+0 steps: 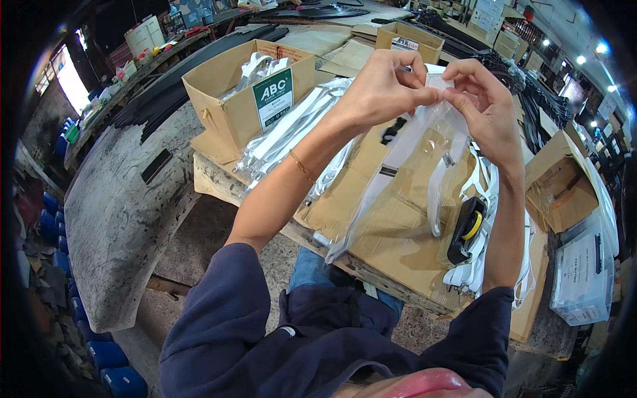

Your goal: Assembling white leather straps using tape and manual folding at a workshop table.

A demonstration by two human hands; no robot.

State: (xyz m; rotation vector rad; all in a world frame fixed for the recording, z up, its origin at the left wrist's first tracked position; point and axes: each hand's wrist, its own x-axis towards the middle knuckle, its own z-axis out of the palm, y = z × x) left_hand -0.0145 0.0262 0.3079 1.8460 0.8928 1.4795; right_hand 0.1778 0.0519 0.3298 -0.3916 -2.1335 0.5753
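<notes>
Cluttered workshop benches surround a cardboard sheet (pixel 391 232) on the table. Above that sheet, the left hand (pixel 381 86) and right hand (pixel 484 99) pinch the top edge of a clear plastic bag (pixel 405 179), fingertips closed on it. A black-and-yellow tool (pixel 466 229) lies on the sheet's right part.

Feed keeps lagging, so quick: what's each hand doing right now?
Left hand: closed, pinching the top edge of the clear bag.
Right hand: closed, pinching the same edge of the bag.
</notes>
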